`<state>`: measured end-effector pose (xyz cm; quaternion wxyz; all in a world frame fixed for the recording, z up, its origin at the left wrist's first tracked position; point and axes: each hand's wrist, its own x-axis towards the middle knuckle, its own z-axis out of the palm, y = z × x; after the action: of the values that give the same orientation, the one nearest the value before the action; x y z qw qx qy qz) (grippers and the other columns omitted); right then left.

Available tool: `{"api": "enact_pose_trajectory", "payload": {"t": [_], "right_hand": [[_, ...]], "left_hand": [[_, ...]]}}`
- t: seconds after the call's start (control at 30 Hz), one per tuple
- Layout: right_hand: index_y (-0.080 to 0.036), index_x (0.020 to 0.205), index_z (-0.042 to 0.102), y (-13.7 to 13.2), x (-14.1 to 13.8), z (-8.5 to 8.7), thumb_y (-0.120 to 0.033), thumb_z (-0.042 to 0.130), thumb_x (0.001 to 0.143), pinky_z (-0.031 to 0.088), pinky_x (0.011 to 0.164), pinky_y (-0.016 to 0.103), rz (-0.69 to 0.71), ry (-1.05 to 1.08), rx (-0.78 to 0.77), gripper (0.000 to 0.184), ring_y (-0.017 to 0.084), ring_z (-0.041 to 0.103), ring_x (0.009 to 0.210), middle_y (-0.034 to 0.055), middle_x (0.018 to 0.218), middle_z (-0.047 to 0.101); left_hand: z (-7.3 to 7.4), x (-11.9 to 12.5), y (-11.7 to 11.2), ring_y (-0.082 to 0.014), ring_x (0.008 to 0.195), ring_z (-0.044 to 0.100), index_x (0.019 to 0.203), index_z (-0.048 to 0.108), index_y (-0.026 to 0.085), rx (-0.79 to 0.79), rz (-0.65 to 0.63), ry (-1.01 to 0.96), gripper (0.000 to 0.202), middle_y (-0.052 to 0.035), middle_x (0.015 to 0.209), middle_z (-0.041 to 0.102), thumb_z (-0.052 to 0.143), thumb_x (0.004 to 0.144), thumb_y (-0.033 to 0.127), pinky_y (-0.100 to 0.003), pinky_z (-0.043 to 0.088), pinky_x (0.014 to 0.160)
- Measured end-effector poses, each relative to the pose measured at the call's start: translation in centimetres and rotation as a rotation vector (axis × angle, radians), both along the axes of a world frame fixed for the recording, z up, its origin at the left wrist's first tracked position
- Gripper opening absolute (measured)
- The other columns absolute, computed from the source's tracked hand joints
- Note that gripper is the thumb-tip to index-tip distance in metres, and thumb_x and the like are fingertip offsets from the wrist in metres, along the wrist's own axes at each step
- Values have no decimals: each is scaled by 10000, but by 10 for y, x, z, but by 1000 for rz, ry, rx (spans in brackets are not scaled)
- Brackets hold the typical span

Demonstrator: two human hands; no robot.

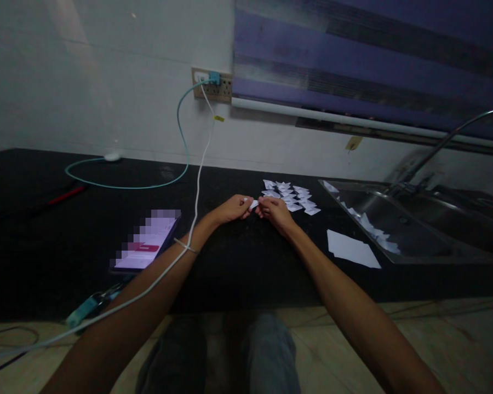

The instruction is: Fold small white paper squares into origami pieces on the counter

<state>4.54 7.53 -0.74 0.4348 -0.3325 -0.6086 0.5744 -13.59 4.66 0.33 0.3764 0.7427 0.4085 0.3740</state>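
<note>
A small folded piece of white paper (pixel 253 204) is pinched between my two hands above the black countertop. My left hand (pixel 235 208) has its fingers closed on the left end of it. On the opposite end, the fingers of my right hand (pixel 274 212) grip the same piece, hiding part of it. Just behind and to the right of my right hand lie several folded white paper pieces (pixel 292 194), pointed like little boats, set in loose rows. Farther right, flat sheets of white paper (pixel 351 249) lie stacked near the sink.
A lit phone or tablet (pixel 148 243) lies left of my left forearm. A white cable (pixel 197 202) crosses that forearm from the wall socket (pixel 211 86). More folded papers (pixel 372 227) line the edge of the metal sink (pixel 419 227). A teal cable (pixel 127 187) loops behind.
</note>
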Motion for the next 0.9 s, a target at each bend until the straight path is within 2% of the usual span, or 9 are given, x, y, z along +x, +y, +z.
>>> {"api": "enact_pose_trajectory", "payload": {"t": [0.17,0.33,0.47,0.6,0.7,0.77,0.9], "right_hand": [[-188,700,687,0,1,-3,-306,755,665,427,571,251,-2,-17,30,141,121,563,569,5,632,682],[-196,704,669,-3,5,-2,-419,767,700,414,575,267,33,-57,143,244,123,541,558,17,657,693],[-195,700,662,-5,5,-2,-499,756,722,399,567,272,-18,-86,218,319,127,530,549,14,637,673],[-189,708,662,-6,2,-3,-467,742,757,382,554,270,-67,-125,242,293,126,523,542,12,636,666],[-190,714,668,-7,1,-3,-434,722,778,395,572,274,-48,-164,277,257,135,537,559,12,638,666],[-192,714,671,-7,1,-3,-422,704,792,405,586,277,-12,-206,306,245,141,547,574,11,642,667],[-194,741,680,-10,2,-2,-391,660,835,412,606,281,29,-312,413,219,155,573,609,14,665,674]], "left_hand": [[-1,-1,-2,-86,485,419,662,560,156,16,-5,38,444,18,555,520,394,996,397,-207,319,507],[1,-5,-4,-87,488,434,710,601,149,-2,-29,32,490,22,548,520,398,994,494,-205,328,517],[5,-11,-4,-87,501,468,685,601,148,-24,-56,17,528,3,558,553,441,975,559,-207,351,530],[5,-11,-1,-89,470,466,698,614,145,-88,-26,-11,520,-7,541,557,432,993,533,-212,339,502],[3,-10,0,-84,434,437,660,586,149,-127,13,-37,549,-5,505,524,371,1022,501,-216,316,476],[2,-9,1,-79,432,425,671,566,157,-123,25,-60,487,9,504,508,420,1010,474,-210,309,472],[-4,-12,5,-76,461,421,808,593,159,-103,4,-126,268,41,547,498,584,928,398,-196,296,475]]}}
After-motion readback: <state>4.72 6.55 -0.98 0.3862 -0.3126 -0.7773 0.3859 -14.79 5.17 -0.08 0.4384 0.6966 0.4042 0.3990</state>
